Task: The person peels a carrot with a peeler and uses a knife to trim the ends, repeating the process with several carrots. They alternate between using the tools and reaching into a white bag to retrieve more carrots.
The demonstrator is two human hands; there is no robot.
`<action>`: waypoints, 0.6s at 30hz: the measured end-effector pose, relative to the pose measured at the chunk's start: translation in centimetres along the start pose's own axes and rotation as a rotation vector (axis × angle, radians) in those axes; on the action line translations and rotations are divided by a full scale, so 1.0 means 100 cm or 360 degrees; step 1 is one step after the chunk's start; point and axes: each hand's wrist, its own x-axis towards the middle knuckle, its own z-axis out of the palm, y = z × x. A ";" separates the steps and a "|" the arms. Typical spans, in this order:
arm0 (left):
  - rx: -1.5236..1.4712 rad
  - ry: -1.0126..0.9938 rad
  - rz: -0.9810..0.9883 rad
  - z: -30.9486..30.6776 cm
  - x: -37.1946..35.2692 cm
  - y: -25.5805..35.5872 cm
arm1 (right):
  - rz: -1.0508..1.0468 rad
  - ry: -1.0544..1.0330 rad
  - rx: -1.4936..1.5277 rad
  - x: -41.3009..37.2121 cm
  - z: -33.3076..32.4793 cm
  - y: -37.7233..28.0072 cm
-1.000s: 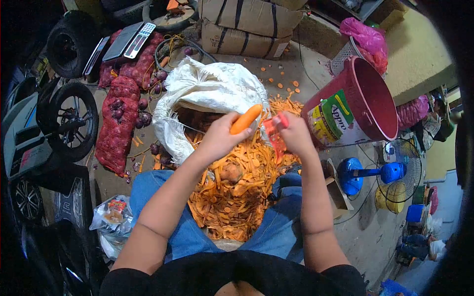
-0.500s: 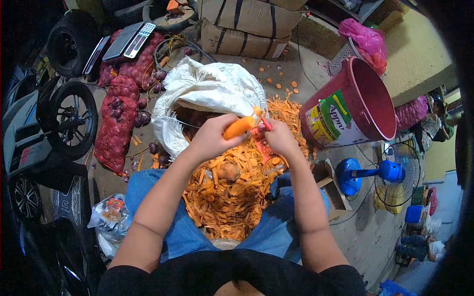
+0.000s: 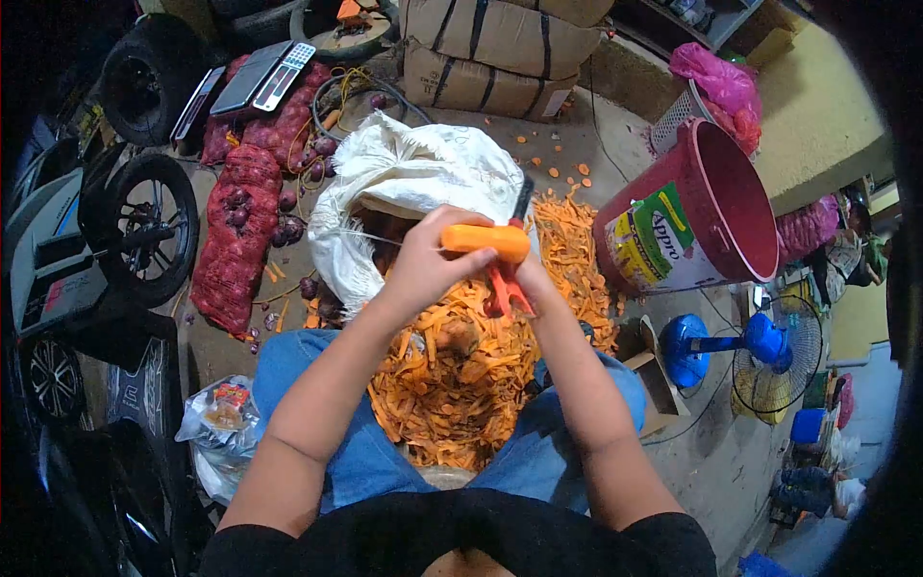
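Observation:
My left hand [image 3: 431, 262] is closed around a peeled orange carrot [image 3: 479, 240], held level above the pile with its right end over my right hand. Partly hidden behind the carrot, my right hand [image 3: 535, 277] grips a red tool with a black end [image 3: 506, 292], which looks like a peeler. Its black end points up and its red forked part hangs below the carrot. A heap of orange carrot peelings [image 3: 452, 394] lies between my knees. Just beyond my hands, a white woven sack [image 3: 423, 159] gapes open, its inside dark.
A maroon bucket [image 3: 687, 207] leans at the right, near a blue fan [image 3: 760, 337] and an open cardboard box [image 3: 663, 385]. Red net sacks of onions [image 3: 240, 240] lie left, with a scale [image 3: 264, 82] on one. Strapped cartons [image 3: 495, 58] stand behind; motorbike wheels [image 3: 149, 231] are far left.
The carrot has turned from slanted to level and sits across my right hand. The red tool has swung, with its black end now showing at the top. The view has shifted slightly.

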 end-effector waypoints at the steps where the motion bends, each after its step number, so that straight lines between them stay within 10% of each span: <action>1: -0.0090 -0.0001 -0.0105 -0.001 0.000 -0.003 | -0.0125 0.0071 0.0040 0.013 -0.014 0.005; 4: -0.0297 -0.0126 -0.0474 -0.006 0.000 0.001 | -0.0315 0.0074 -0.0211 0.020 -0.028 -0.004; 18: 0.0339 -0.0198 -0.0352 -0.003 -0.009 0.009 | -0.0631 0.0316 -0.2133 -0.066 0.014 -0.026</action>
